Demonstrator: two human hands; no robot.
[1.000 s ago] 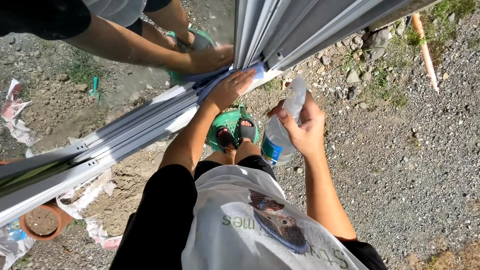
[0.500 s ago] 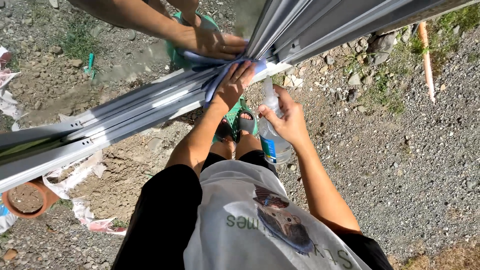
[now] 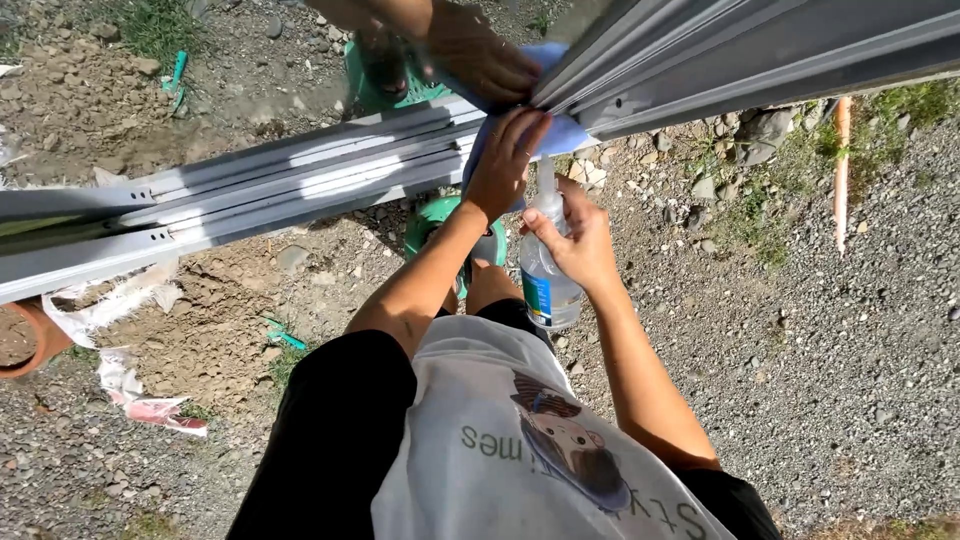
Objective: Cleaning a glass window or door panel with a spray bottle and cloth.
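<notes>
My left hand (image 3: pixel 505 160) presses a pale blue cloth (image 3: pixel 566 134) against the lower corner of a grey metal window frame (image 3: pixel 300 170), where the rail meets the upright. My right hand (image 3: pixel 577 238) holds a clear plastic bottle (image 3: pixel 545 275) with a blue label, upright and just right of the left hand. The glass above the rail mirrors my left hand (image 3: pixel 480 55) and the cloth. My feet in dark sandals (image 3: pixel 487 250) stand on something green and round (image 3: pixel 432 222) below.
Gravel ground (image 3: pixel 800 330) spreads to the right, with stones and grass tufts near the frame. An orange stick (image 3: pixel 840 170) lies at upper right. Bare soil, torn paper scraps (image 3: pixel 140 405) and a terracotta pot (image 3: pixel 25 340) sit at the left.
The view has shifted, so the frame sits higher and flatter. My left hand and cloth slid up and right along the frame corner. The bottle came upright, closer to the left hand.
</notes>
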